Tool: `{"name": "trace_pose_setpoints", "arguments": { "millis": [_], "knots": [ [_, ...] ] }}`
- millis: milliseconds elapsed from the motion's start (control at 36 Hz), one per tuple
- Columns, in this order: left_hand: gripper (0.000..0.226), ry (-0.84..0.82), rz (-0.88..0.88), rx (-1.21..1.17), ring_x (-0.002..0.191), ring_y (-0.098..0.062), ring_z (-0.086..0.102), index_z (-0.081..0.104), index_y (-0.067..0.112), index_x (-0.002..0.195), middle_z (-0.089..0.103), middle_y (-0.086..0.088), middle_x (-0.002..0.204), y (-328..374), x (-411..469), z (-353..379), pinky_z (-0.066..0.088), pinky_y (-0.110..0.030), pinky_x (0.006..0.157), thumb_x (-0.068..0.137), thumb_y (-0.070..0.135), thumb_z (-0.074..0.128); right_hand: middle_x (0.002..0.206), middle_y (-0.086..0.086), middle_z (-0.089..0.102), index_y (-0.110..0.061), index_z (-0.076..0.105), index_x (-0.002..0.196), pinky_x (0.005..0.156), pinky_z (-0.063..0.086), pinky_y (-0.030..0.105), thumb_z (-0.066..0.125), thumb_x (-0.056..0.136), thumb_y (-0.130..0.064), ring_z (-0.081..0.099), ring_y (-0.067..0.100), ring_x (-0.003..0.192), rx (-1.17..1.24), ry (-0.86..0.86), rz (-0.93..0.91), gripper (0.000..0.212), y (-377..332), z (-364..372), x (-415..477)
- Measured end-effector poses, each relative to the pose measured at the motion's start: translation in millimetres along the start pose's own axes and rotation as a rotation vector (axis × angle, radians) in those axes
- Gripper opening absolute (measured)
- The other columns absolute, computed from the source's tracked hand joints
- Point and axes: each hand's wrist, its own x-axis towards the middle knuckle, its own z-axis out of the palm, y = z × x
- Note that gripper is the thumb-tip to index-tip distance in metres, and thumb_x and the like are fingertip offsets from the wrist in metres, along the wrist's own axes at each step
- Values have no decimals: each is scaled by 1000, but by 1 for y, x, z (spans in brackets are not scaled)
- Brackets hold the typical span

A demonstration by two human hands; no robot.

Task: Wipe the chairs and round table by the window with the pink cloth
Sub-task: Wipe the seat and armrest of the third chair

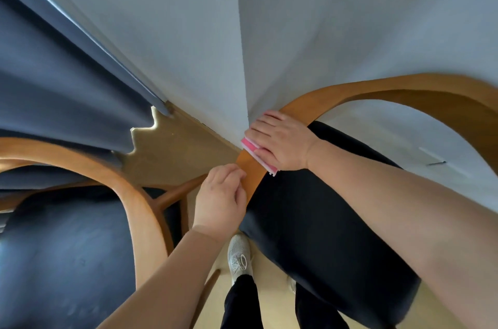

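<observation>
Currently:
- The right hand (pixel 280 140) is laid flat, fingers together, pressing the pink cloth (pixel 257 152) onto the curved wooden rail (pixel 350 94) of the right chair.
- The cloth is folded and pinned between palm and rail near the rail's left bend; a pink edge is exposed under the fingers and thumb.
- The left hand (pixel 219 199) is curled on the same rail just below the cloth, fingers closed on the wood.
- A dark upholstered seat (pixel 323 221) is seen inside the rail's arc.
- A 2nd chair (pixel 129 194), same wooden rail and dark seat, is placed at left, close beside the 1st.
- Dark blue curtains (pixel 59 72) are hung at left, ending just above the floor, with daylight seen along the hem.
- A plain pale wall corner (pixel 242 45) is met directly behind the chairs.
- The floor (pixel 175 151) is tan.
- A white sneaker (pixel 239 256) and black trouser legs are seen below, between the chairs.
</observation>
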Motion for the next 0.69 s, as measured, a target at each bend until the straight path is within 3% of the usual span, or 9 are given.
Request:
{"name": "trace_pose_setpoints", "arguments": {
  "millis": [167,333,500,695],
  "knots": [
    [31,17,127,15,104,-21,52,66,3,108,63,-9,109,16,39,31,43,-30,95,85,10,46,113,6,62,-12,54,119,105,36,43,30,99,-41,54,26,105,-16,35,59,43,27,5,-6],
    [43,-69,115,123,120,-28,49,59,1,124,57,-11,128,18,54,47,46,-44,100,90,18,39,114,7,62,-12,56,120,105,37,43,34,99,-40,55,27,107,-15,65,169,41,56,7,-17],
    [47,-115,220,255,133,-26,41,53,3,133,50,-11,140,21,56,49,25,-39,113,93,20,36,118,7,61,-13,52,126,103,38,43,25,99,-42,55,28,108,-24,16,221,48,71,3,-23],
    [49,-166,214,338,136,-24,37,50,6,136,45,-10,145,22,56,48,14,-34,117,94,23,33,118,8,61,-11,53,126,101,40,44,26,99,-41,56,29,108,-9,29,243,48,75,4,-27]
  ]
}}
